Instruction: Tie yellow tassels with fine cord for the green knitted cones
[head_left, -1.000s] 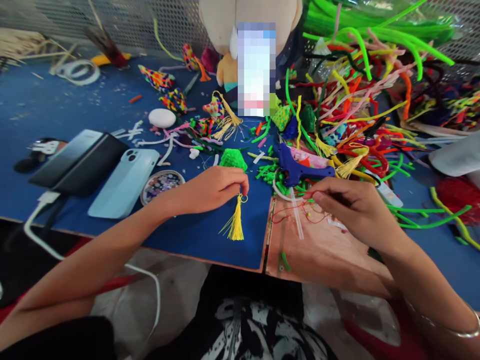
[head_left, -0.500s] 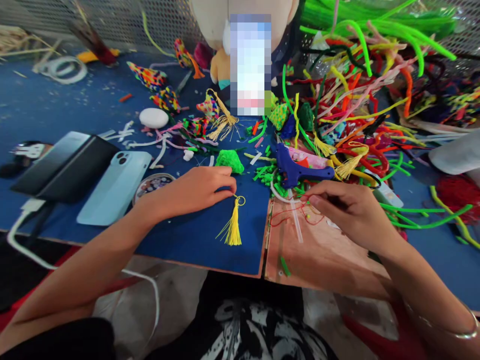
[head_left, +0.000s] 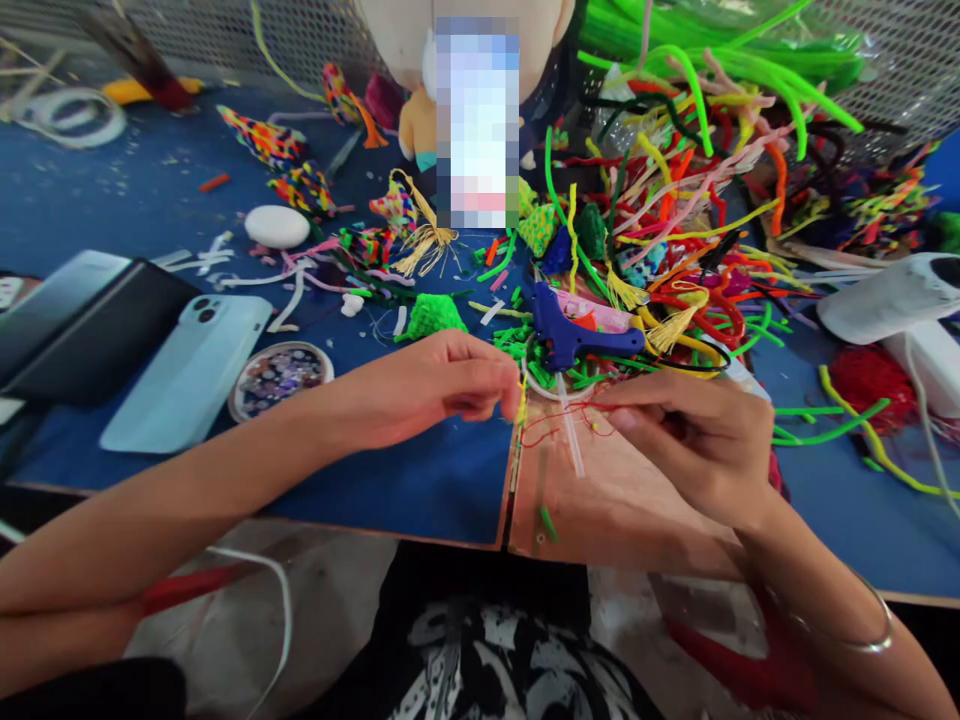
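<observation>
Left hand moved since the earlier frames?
Yes, to the right: judged against the green lump, the left hand has shifted toward the blue glue gun.
</observation>
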